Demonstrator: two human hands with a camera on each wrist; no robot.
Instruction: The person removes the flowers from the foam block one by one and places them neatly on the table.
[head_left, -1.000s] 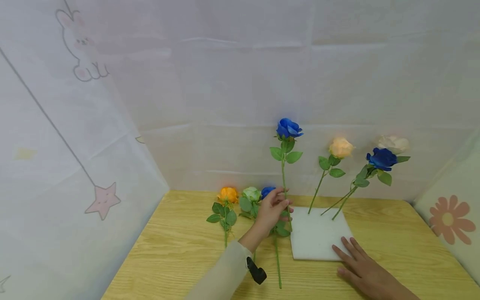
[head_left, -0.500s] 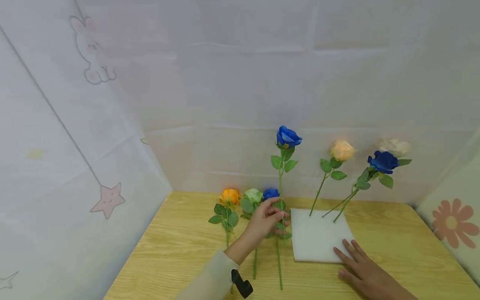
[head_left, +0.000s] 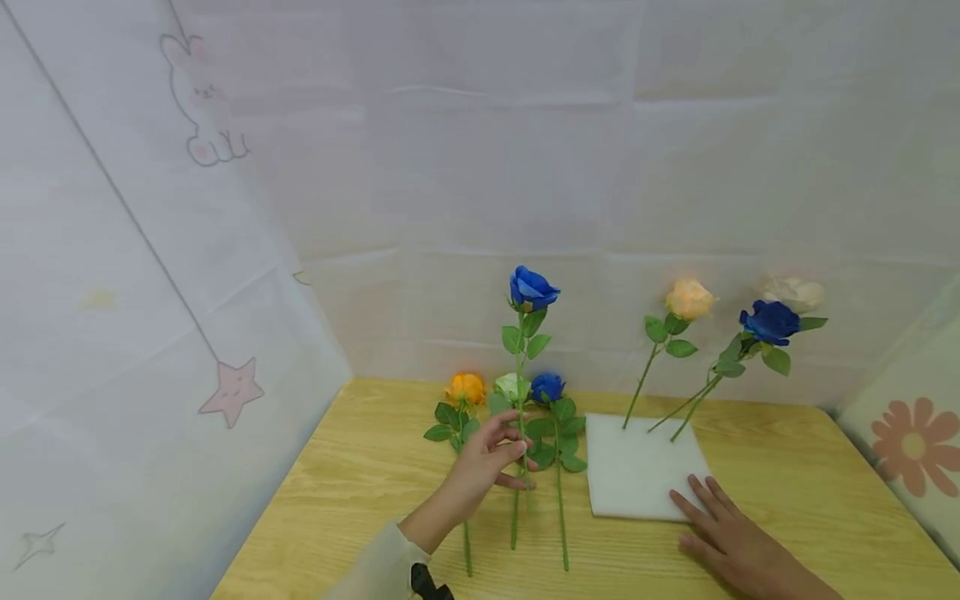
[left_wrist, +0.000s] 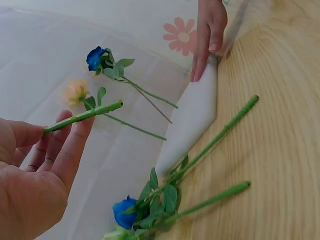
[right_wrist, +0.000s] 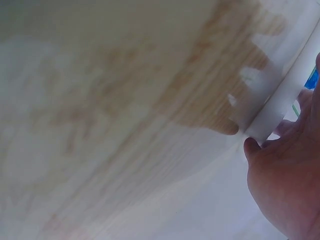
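Note:
My left hand (head_left: 480,467) pinches the green stem of an upright blue rose (head_left: 533,288), its bloom above the flowers lying on the table. In the left wrist view the stem's cut end (left_wrist: 112,106) sticks out past the fingers, touching nothing. My right hand (head_left: 731,533) rests with spread, straight fingers on the near right corner of a white foam board (head_left: 637,475). Standing in the board are a peach rose (head_left: 689,299), a dark blue rose (head_left: 770,322) and a cream rose (head_left: 795,292), the last two leaning right with crossing stems.
On the wooden table (head_left: 360,500), left of the board, lie an orange rose (head_left: 466,389), a pale green rose (head_left: 507,386) and another blue rose (head_left: 547,387), stems toward me. A printed white cloth (head_left: 480,183) hangs behind the table.
My left hand has carried the blue rose left and slightly down, away from the board's left edge. My right hand stays on the board's corner.

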